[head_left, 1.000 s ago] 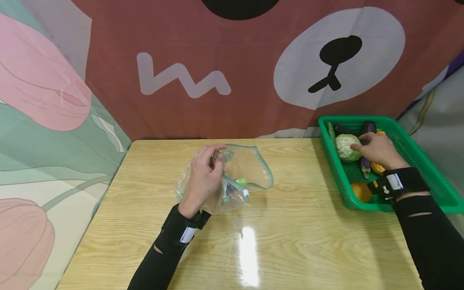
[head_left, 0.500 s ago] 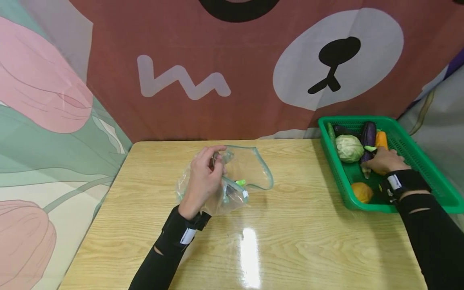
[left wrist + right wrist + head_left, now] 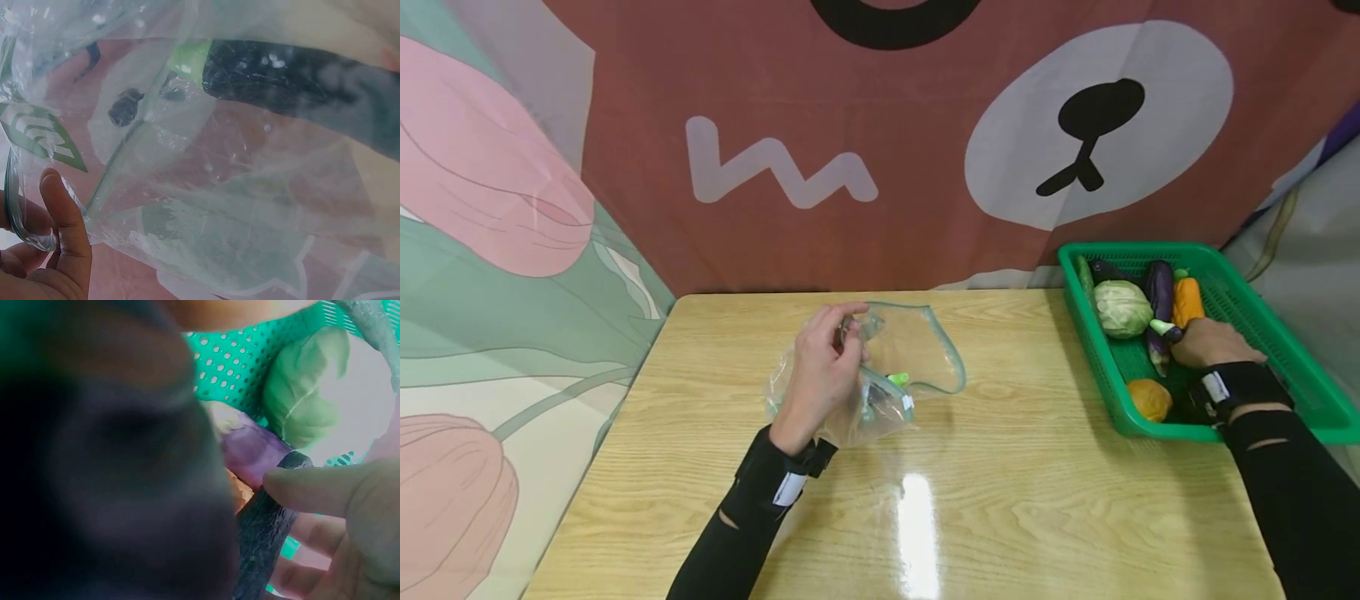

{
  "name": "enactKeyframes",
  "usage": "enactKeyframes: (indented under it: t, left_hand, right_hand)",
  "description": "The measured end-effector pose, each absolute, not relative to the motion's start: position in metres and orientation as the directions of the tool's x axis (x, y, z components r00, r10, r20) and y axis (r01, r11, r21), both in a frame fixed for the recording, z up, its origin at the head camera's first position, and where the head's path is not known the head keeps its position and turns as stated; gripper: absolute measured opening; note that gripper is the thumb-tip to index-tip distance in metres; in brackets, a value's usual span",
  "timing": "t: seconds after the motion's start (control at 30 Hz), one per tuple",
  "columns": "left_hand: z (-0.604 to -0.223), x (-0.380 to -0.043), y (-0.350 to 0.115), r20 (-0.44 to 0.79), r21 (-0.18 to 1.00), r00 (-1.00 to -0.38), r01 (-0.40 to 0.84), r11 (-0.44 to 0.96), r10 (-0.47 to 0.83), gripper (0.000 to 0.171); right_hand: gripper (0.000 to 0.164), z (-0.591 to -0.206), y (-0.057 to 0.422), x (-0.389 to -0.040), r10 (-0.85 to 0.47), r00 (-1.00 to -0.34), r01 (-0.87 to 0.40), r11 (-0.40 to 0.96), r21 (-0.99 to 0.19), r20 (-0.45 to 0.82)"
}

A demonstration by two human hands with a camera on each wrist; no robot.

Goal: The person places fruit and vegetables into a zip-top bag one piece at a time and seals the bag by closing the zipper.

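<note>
On the wooden table (image 3: 1000, 500), my left hand (image 3: 820, 367) pinches the rim of a clear plastic zip bag (image 3: 917, 346) and holds its mouth up. A dark item with a green tip (image 3: 897, 377) lies inside the bag and shows through the plastic in the left wrist view (image 3: 281, 81), beside my left hand's fingers (image 3: 56, 250). My right hand (image 3: 1206, 342) is inside the green basket (image 3: 1285, 333), fingers curled round the stem end of a dark purple eggplant (image 3: 1159, 287). In the right wrist view the thumb (image 3: 325, 487) lies on the eggplant (image 3: 262, 537).
The basket also holds a pale green cabbage (image 3: 1122, 307), an orange vegetable (image 3: 1187, 300), a round orange fruit (image 3: 1148, 398) and a green cucumber (image 3: 1084, 275). A printed fabric backdrop (image 3: 880, 125) rises behind the table. Bare tabletop lies between bag and basket.
My right hand has left the cabbage, drawn back toward me inside the basket, and curled round the eggplant. The left hand and the bag have stayed put.
</note>
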State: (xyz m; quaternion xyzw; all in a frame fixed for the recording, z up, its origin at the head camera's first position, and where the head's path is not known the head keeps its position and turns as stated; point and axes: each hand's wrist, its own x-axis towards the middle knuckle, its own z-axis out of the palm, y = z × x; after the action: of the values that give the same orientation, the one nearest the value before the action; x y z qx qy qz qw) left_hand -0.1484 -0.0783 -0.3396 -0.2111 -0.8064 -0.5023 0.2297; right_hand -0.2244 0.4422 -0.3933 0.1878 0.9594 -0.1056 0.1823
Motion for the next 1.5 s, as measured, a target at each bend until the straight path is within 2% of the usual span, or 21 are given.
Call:
enactKeyframes:
  t: [0.13,0.3,0.47,0.57,0.67,0.8,0.93,1.03,1.17,1.33,1.5]
  left_hand:
    - [-0.339,-0.149,-0.078,0.579,0.714,-0.808,0.567,0.411,0.109,0.028]
    - [-0.34,-0.148,-0.079,0.57,0.722,-0.815,0.558,0.41,0.104,0.028]
    - [-0.339,-0.148,-0.079,0.568,0.724,-0.817,0.556,0.409,0.106,0.027]
    - [-0.338,-0.148,-0.079,0.568,0.724,-0.816,0.556,0.408,0.105,0.027]
    - [-0.338,-0.148,-0.078,0.567,0.725,-0.817,0.555,0.408,0.105,0.027]
    - [-0.339,-0.148,-0.078,0.561,0.728,-0.821,0.55,0.409,0.105,0.027]
    - [-0.339,-0.148,-0.078,0.56,0.727,-0.821,0.55,0.411,0.109,0.027]
    - [-0.339,-0.148,-0.078,0.562,0.725,-0.82,0.551,0.413,0.109,0.027]
    - [-0.339,-0.148,-0.077,0.567,0.72,-0.816,0.555,0.415,0.108,0.026]
    - [-0.34,-0.148,-0.077,0.571,0.718,-0.814,0.559,0.414,0.108,0.027]
    - [-0.34,-0.149,-0.076,0.573,0.718,-0.811,0.564,0.409,0.113,0.027]
  right_hand:
    - [0.066,-0.389,0.441,-0.22,0.284,-0.909,0.344,0.925,-0.163,-0.306]
    - [0.045,-0.379,0.429,-0.213,0.182,-0.976,0.205,0.952,-0.225,-0.121]
    - [0.045,-0.364,0.395,-0.207,0.087,-0.992,0.06,0.963,-0.263,0.092]
    - [0.047,-0.351,0.366,-0.197,0.028,-0.961,-0.056,0.954,-0.293,0.275]
    - [0.041,-0.338,0.335,-0.186,-0.015,-0.906,-0.165,0.932,-0.321,0.424]
    - [0.031,-0.322,0.299,-0.173,-0.068,-0.847,-0.283,0.897,-0.339,0.528]
    - [0.028,-0.312,0.274,-0.163,-0.159,-0.763,-0.421,0.858,-0.294,0.627]
    - [0.032,-0.309,0.263,-0.159,-0.226,-0.697,-0.51,0.823,-0.25,0.681]
    - [0.032,-0.306,0.254,-0.155,-0.27,-0.662,-0.583,0.772,-0.253,0.7]
    - [0.032,-0.302,0.247,-0.153,-0.254,-0.683,-0.606,0.721,-0.337,0.684]
    - [0.026,-0.299,0.237,-0.15,-0.201,-0.757,-0.594,0.609,-0.526,0.622]
